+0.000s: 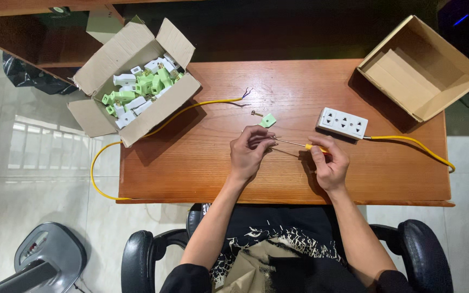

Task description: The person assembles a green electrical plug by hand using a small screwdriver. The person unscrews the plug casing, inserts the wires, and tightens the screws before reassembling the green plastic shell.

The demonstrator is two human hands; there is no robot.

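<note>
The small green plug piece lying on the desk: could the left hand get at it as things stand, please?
Probably yes: the green plug piece lies just beyond the left hand with bare desk between, though that hand is pinching a small part.

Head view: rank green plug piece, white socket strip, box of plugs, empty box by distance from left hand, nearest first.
From the left hand:
1. Green plug piece, just above it.
2. White socket strip, to the right.
3. Box of plugs, upper left.
4. Empty box, far upper right.

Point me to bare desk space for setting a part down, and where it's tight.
Free: the wood near the desk's front edge, left of the left hand; also between the power strip and the front-right corner. Tight: around the green plug piece, the yellow cable and the right hand holding the screwdriver.
</note>
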